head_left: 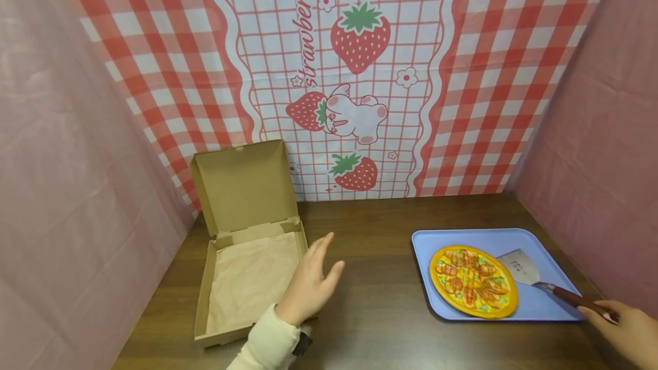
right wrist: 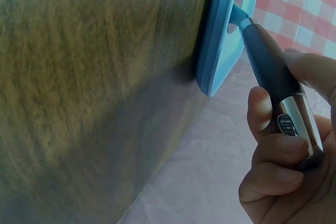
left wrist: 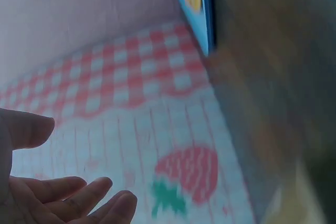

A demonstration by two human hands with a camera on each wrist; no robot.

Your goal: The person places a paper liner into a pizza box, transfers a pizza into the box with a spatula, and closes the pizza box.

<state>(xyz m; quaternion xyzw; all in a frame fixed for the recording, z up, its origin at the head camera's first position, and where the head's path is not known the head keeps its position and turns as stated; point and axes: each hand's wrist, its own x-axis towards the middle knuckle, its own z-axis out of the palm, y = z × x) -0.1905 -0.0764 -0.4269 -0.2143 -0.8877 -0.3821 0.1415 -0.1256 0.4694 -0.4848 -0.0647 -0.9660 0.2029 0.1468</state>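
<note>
My right hand grips the dark wooden handle of a pizza server; its fingers curl round the handle in the right wrist view. The server's flat metal blade lies over the blue tray, its tip right at the edge of a pizza with a yellow crust and colourful topping. My left hand hovers beside the right wall of an open cardboard pizza box, fingers extended and thumb apart, holding nothing. Brown paper lines the box.
The box lid stands raised at the back. Behind the brown wooden table hangs a checked strawberry cloth. Pink curtains close off both sides. A stretch of tabletop lies between box and tray.
</note>
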